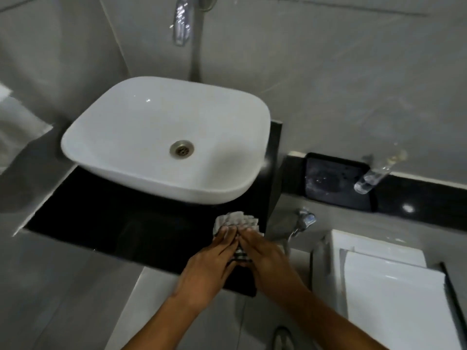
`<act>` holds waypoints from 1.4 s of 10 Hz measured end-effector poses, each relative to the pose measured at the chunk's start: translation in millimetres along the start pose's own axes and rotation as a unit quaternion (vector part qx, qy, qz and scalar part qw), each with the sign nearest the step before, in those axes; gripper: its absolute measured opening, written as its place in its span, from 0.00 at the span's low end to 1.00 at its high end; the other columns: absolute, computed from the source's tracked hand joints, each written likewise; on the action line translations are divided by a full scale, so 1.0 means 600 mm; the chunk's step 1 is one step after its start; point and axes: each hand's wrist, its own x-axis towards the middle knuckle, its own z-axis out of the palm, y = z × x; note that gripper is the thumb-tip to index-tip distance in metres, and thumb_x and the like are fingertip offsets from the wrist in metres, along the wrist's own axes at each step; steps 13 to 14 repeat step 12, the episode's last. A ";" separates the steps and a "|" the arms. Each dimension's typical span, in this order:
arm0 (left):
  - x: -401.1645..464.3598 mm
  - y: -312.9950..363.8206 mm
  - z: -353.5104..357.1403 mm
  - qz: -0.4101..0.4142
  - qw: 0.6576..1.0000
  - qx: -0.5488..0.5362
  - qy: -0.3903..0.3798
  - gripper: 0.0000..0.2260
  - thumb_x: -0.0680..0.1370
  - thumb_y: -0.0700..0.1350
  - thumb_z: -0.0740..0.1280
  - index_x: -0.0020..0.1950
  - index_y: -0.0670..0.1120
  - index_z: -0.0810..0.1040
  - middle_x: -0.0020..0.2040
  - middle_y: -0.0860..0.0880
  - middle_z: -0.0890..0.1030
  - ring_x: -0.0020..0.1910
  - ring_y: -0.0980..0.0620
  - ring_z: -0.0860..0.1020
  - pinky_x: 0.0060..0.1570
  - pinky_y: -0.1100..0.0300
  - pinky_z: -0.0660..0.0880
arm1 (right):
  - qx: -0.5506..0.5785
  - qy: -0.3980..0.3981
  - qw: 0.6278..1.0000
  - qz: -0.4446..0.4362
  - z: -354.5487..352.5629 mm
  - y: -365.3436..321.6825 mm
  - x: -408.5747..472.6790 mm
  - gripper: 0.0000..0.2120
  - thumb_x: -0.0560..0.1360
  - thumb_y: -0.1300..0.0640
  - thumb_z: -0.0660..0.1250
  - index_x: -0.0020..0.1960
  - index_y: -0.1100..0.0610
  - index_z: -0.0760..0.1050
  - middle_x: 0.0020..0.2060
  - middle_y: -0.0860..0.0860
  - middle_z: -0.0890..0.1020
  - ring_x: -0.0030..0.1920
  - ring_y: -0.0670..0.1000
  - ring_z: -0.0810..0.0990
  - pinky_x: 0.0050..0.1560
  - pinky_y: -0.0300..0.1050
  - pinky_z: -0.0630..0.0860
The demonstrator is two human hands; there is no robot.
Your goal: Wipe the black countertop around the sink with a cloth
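- Grey-and-white checked cloth (pixel 237 221) lies bunched on the black countertop (pixel 101 218), near its front right corner and just in front of the basin's near rim.
- Both hands press flat on the cloth, side by side, fingers extended and pointing away from the person; neither is curled into a grasp.
- Left hand (pixel 212 263) covers the cloth's left part, its fingertips reaching the crumpled folds.
- Right hand (pixel 265 258) covers the right part, its index finger touching the left hand's fingers; a striped strip of cloth shows in the gap between the two palms.
- Bare forearms run from the bottom edge up to the hands.
- Countertop is a glossy dark slab set into a grey tiled surround; its left and front stretches lie bare.
- White vessel sink (pixel 141 137), rounded-rectangular, sits on top of the slab, with a metal drain (pixel 181 149) in its bowl.
- Chrome wall spout (pixel 181 20) hangs above the basin, blurred.
- To the right, on a lower black ledge, a black soap tray (pixel 338 183) leans by the wall.
- A chrome tap (pixel 371 176) juts from the wall beside the tray; another chrome fitting (pixel 304 219) sits lower, just right of the countertop's edge.
- White toilet cistern (pixel 379 281) fills the lower right.
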 end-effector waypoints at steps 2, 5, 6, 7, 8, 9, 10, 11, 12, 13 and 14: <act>0.178 0.053 0.043 0.016 0.999 -0.035 0.010 0.24 0.76 0.39 0.71 0.71 0.41 0.70 0.74 0.46 0.66 0.72 0.48 0.65 0.67 0.53 0.68 | 0.004 0.026 0.999 0.034 -0.068 0.156 0.029 0.25 0.64 0.70 0.74 0.61 0.69 0.78 0.58 0.64 0.82 0.58 0.62 0.82 0.59 0.56 0.78; 0.554 0.157 0.188 0.034 0.999 -0.009 0.000 0.23 0.83 0.43 0.58 0.78 0.45 0.57 0.80 0.50 0.55 0.78 0.53 0.52 0.73 0.63 0.52 | -0.018 0.028 0.986 0.166 -0.182 0.503 0.080 0.22 0.75 0.67 0.70 0.69 0.67 0.72 0.66 0.63 0.77 0.67 0.61 0.76 0.66 0.58 0.73; 0.598 0.167 0.249 0.043 0.998 0.028 -0.041 0.24 0.82 0.43 0.58 0.78 0.44 0.56 0.80 0.47 0.57 0.78 0.48 0.55 0.75 0.57 0.54 | -0.023 0.013 0.987 0.156 -0.169 0.575 0.059 0.21 0.78 0.65 0.67 0.70 0.68 0.71 0.68 0.64 0.75 0.69 0.61 0.74 0.68 0.57 0.71; 0.578 0.159 0.318 0.044 0.981 0.133 -0.138 0.28 0.82 0.45 0.58 0.79 0.45 0.49 0.81 0.46 0.49 0.79 0.46 0.47 0.77 0.52 0.46 | -0.073 -0.089 0.975 0.191 -0.124 0.604 -0.001 0.27 0.82 0.52 0.60 0.78 0.59 0.58 0.78 0.56 0.59 0.79 0.55 0.56 0.76 0.54 0.55; 0.557 0.157 0.358 0.019 0.974 0.171 -0.146 0.29 0.82 0.46 0.57 0.78 0.45 0.45 0.81 0.46 0.43 0.79 0.45 0.42 0.75 0.49 0.38 | -0.054 -0.088 0.974 0.204 -0.093 0.620 -0.031 0.27 0.83 0.52 0.56 0.79 0.59 0.54 0.80 0.55 0.54 0.78 0.51 0.44 0.76 0.50 0.48; 0.567 0.170 0.358 -0.007 0.962 0.205 -0.182 0.34 0.79 0.46 0.60 0.78 0.45 0.43 0.80 0.46 0.42 0.79 0.44 0.40 0.75 0.47 0.37 | -0.078 -0.143 0.960 0.229 -0.088 0.624 -0.014 0.28 0.82 0.55 0.57 0.80 0.57 0.51 0.81 0.52 0.50 0.80 0.52 0.45 0.76 0.52 0.53; 0.579 0.200 0.310 -0.024 0.946 0.213 -0.241 0.39 0.77 0.48 0.65 0.79 0.45 0.43 0.80 0.47 0.41 0.78 0.44 0.38 0.76 0.46 0.39 | -0.115 -0.215 0.938 0.247 -0.127 0.609 0.019 0.31 0.81 0.53 0.61 0.79 0.55 0.52 0.80 0.52 0.51 0.79 0.55 0.51 0.75 0.55 0.57; 0.556 0.227 0.234 -0.037 0.969 0.157 -0.185 0.36 0.79 0.49 0.62 0.79 0.46 0.44 0.81 0.47 0.44 0.78 0.46 0.39 0.76 0.47 0.43 | -0.042 -0.141 0.955 0.256 -0.182 0.556 0.061 0.25 0.80 0.51 0.62 0.76 0.53 0.63 0.76 0.53 0.64 0.75 0.56 0.64 0.72 0.53 0.64; 0.500 0.239 0.137 -0.002 0.988 0.141 -0.068 0.30 0.81 0.49 0.57 0.79 0.45 0.48 0.81 0.47 0.50 0.79 0.47 0.44 0.76 0.50 0.47 | 0.002 -0.051 0.971 0.235 -0.233 0.463 0.078 0.26 0.79 0.52 0.64 0.75 0.55 0.64 0.75 0.54 0.68 0.76 0.55 0.63 0.75 0.52 0.62; 0.500 0.239 0.137 -0.002 0.988 0.141 -0.068 0.30 0.81 0.49 0.57 0.79 0.45 0.48 0.81 0.47 0.50 0.79 0.47 0.44 0.76 0.50 0.47 | 0.002 -0.051 0.971 0.235 -0.233 0.463 0.078 0.26 0.79 0.52 0.64 0.75 0.55 0.64 0.75 0.54 0.68 0.76 0.55 0.63 0.75 0.52 0.62; 0.500 0.239 0.137 -0.002 0.988 0.141 -0.068 0.30 0.81 0.49 0.57 0.79 0.45 0.48 0.81 0.47 0.50 0.79 0.47 0.44 0.76 0.50 0.47 | 0.002 -0.051 0.971 0.235 -0.233 0.463 0.078 0.26 0.79 0.52 0.64 0.75 0.55 0.64 0.75 0.54 0.68 0.76 0.55 0.63 0.75 0.52 0.62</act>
